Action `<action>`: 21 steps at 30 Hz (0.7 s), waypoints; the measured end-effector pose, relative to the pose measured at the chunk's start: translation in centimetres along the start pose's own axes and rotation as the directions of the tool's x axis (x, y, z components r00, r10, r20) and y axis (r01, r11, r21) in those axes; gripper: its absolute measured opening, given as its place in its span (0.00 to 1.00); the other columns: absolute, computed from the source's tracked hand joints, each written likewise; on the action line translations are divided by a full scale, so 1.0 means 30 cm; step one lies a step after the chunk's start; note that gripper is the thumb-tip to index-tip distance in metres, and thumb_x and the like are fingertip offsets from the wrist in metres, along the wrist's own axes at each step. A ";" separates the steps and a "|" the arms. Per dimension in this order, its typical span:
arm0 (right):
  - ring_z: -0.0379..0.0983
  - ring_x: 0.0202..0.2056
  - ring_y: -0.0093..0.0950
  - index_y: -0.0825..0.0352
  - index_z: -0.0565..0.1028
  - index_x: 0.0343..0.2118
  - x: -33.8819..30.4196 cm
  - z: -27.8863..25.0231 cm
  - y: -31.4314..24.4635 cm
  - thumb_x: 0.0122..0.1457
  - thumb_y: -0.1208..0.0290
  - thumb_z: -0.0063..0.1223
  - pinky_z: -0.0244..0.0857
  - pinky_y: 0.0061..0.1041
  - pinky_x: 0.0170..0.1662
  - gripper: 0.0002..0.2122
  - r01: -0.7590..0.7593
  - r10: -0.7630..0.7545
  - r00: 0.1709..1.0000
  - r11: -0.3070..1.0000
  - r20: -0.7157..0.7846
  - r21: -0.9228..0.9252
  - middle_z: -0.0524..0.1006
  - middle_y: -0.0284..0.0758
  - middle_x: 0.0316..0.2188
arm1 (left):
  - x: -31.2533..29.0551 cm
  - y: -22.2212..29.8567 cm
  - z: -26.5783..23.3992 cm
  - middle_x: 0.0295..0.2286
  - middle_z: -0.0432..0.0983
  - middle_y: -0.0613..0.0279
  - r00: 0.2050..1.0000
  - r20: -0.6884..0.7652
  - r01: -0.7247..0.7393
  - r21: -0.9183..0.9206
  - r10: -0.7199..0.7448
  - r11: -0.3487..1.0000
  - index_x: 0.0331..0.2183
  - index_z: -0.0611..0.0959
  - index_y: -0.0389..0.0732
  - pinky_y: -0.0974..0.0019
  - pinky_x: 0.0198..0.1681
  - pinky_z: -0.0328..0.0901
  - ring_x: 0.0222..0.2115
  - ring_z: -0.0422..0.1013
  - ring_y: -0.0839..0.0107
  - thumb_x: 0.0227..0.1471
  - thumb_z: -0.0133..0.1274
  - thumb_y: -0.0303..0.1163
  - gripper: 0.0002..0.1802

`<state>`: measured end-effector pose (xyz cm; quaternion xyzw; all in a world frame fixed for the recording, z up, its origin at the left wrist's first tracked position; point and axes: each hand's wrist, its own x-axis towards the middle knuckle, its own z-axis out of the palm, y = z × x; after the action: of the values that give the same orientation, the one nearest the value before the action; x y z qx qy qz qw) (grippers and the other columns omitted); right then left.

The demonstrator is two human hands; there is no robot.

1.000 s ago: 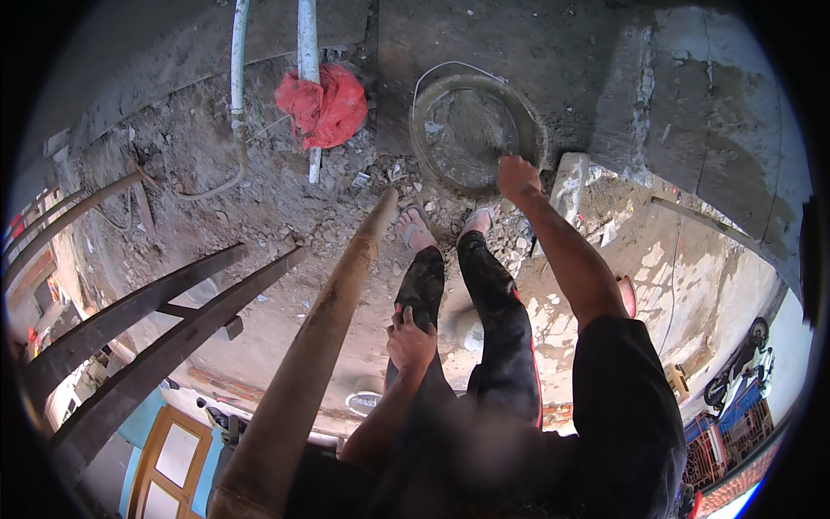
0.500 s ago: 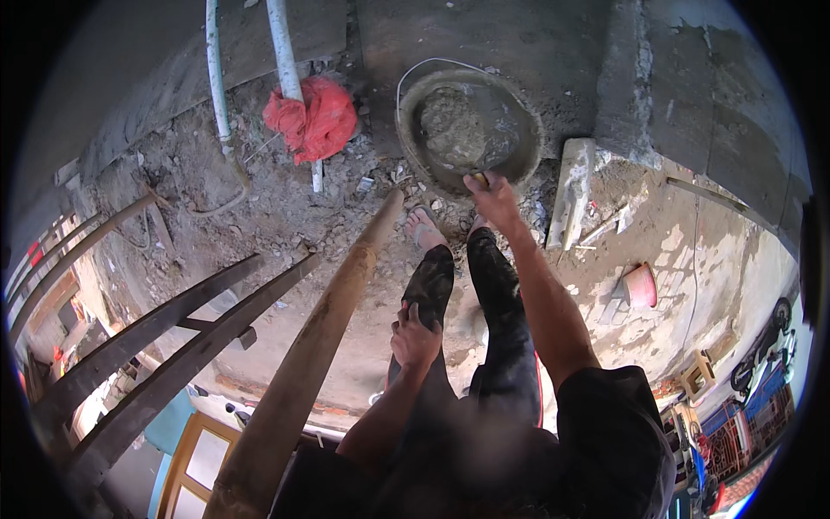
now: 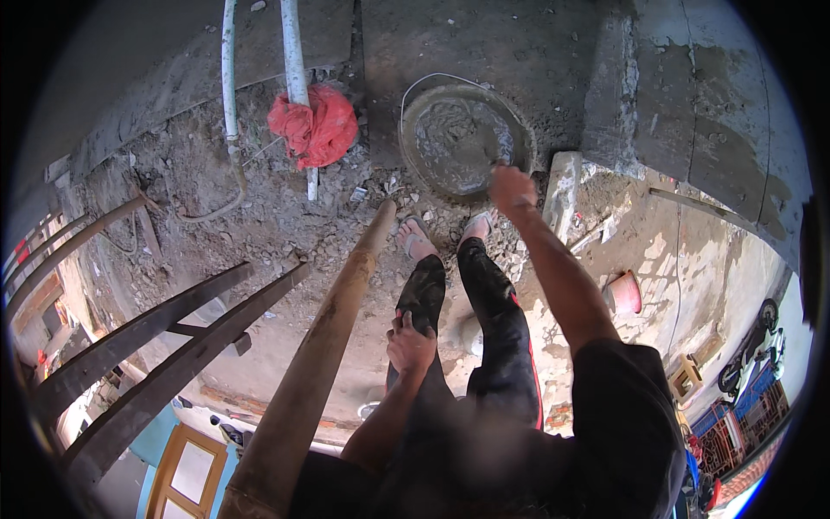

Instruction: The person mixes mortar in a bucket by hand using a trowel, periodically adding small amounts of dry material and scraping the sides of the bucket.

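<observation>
A round bucket (image 3: 421, 171) with a thin wire handle stands in front of my feet, holding wet grey mortar (image 3: 458, 130). My right hand (image 3: 513, 189) is closed at the bucket's near right rim, around the handle of what looks like a trowel. The tool's blade is mostly hidden by the hand and the mortar. On my left leg, just at the knee, rests my left hand (image 3: 411, 346). Its fingers are stretched and somewhat apart, and it holds nothing.
A thick wooden pole (image 3: 333, 324) slants up close to my left side. Dark beams (image 3: 186, 342) lie further left. A red plastic bag (image 3: 318, 128) wraps a pale pipe (image 3: 294, 54). Rubble covers the ground around my sandals. A concrete block (image 3: 563, 192) and pink bucket (image 3: 624, 292) stand right.
My right hand has shifted to the right along the bucket's near rim, and the mortar's surface looks more spread out. The whole view has tilted slightly. My left hand stays on the leg.
</observation>
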<state>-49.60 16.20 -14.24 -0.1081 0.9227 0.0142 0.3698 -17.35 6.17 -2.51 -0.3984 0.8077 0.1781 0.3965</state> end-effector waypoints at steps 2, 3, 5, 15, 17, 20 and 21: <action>0.77 0.39 0.49 0.68 0.78 0.33 0.087 0.174 -0.010 0.57 0.61 0.51 0.72 0.43 0.41 0.13 -0.003 0.014 0.999 0.967 -0.041 0.254 0.79 0.48 0.36 | 0.019 0.019 -0.017 0.51 0.70 0.51 1.000 0.026 -0.015 0.003 0.015 1.000 0.52 0.74 0.40 0.53 0.45 0.70 0.44 0.72 0.49 0.44 0.58 0.43 0.33; 0.77 0.39 0.49 0.68 0.78 0.33 0.080 0.200 -0.045 0.57 0.61 0.51 0.72 0.43 0.41 0.13 0.008 0.001 0.999 0.966 -0.033 0.259 0.79 0.48 0.36 | 0.013 0.009 -0.012 0.51 0.70 0.51 1.000 0.023 0.000 0.007 0.000 1.000 0.52 0.74 0.40 0.53 0.45 0.70 0.44 0.72 0.49 0.44 0.58 0.43 0.33; 0.75 0.37 0.53 0.71 0.75 0.37 0.044 0.246 -0.088 0.52 0.59 0.60 0.69 0.43 0.40 0.18 0.154 -0.103 0.987 0.807 -0.120 0.570 0.78 0.52 0.32 | 0.005 -0.005 -0.005 0.51 0.70 0.51 1.000 -0.025 -0.011 0.002 0.011 1.000 0.52 0.74 0.40 0.53 0.45 0.71 0.44 0.72 0.49 0.44 0.58 0.43 0.33; 0.77 0.34 0.51 0.66 0.66 0.45 -0.200 0.043 0.012 0.61 0.61 0.47 0.72 0.47 0.37 0.15 -0.037 0.043 0.998 0.986 -0.034 0.162 0.79 0.49 0.29 | 0.019 0.000 -0.028 0.50 0.70 0.52 0.999 0.035 0.009 -0.007 -0.009 1.000 0.53 0.73 0.41 0.52 0.46 0.70 0.45 0.71 0.49 0.45 0.58 0.43 0.33; 0.78 0.35 0.49 0.67 0.66 0.45 -0.168 0.013 0.077 0.61 0.62 0.47 0.72 0.45 0.37 0.15 0.017 -0.016 1.000 0.999 -0.024 0.031 0.79 0.49 0.30 | 0.019 -0.009 -0.022 0.51 0.70 0.52 0.999 0.035 0.008 -0.004 -0.008 1.000 0.53 0.73 0.42 0.52 0.46 0.70 0.45 0.71 0.49 0.45 0.58 0.43 0.33; 0.79 0.36 0.46 0.68 0.69 0.43 -0.123 -0.045 0.085 0.61 0.64 0.46 0.74 0.43 0.38 0.13 0.021 -0.024 0.998 0.998 -0.058 -0.051 0.80 0.47 0.31 | 0.005 -0.011 -0.016 0.51 0.69 0.53 0.999 0.035 0.040 0.000 -0.040 0.999 0.53 0.73 0.41 0.52 0.46 0.70 0.45 0.71 0.49 0.45 0.58 0.43 0.33; 0.79 0.36 0.45 0.69 0.71 0.41 -0.097 -0.058 0.075 0.61 0.66 0.45 0.74 0.41 0.38 0.12 -0.034 0.036 0.992 0.999 -0.122 0.015 0.80 0.46 0.32 | 0.002 -0.011 -0.007 0.51 0.69 0.53 0.998 0.033 0.048 -0.003 -0.048 0.999 0.53 0.73 0.41 0.52 0.46 0.70 0.45 0.71 0.49 0.45 0.58 0.43 0.33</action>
<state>-49.21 18.77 -11.09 -0.0900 0.9454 0.0080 0.3130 -17.21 5.81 -2.41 -0.4153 0.7908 0.1767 0.4133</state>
